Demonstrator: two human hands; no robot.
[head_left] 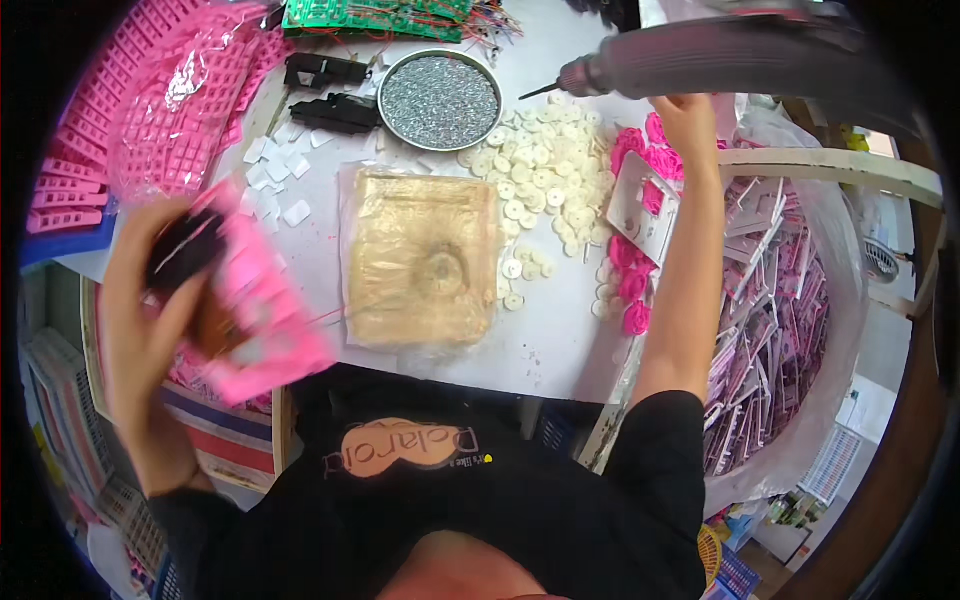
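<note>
My left hand (145, 300) grips a pink plastic casing (265, 310) by its left side, above the table's left edge. The casing is tilted and blurred by motion; a black part (190, 245) and a brownish part show inside it. My right arm stretches to the far right, past pink rosette-shaped pieces (635, 285) and a white plate (640, 212). An electric screwdriver (720, 60) hangs in front of my right hand (688, 125), hiding its fingers; whether it touches the tool I cannot tell. A padded fixture (420, 255), wrapped in clear film, lies between my arms.
Beyond the fixture stands a round dish of small screws (440, 100), beside cream-coloured discs (550, 170) and black parts (328, 72). Green circuit boards (375, 15) lie at the back. Bagged pink parts (170, 110) fill the far left. A large bag of pink-and-white pieces (770, 320) stands right.
</note>
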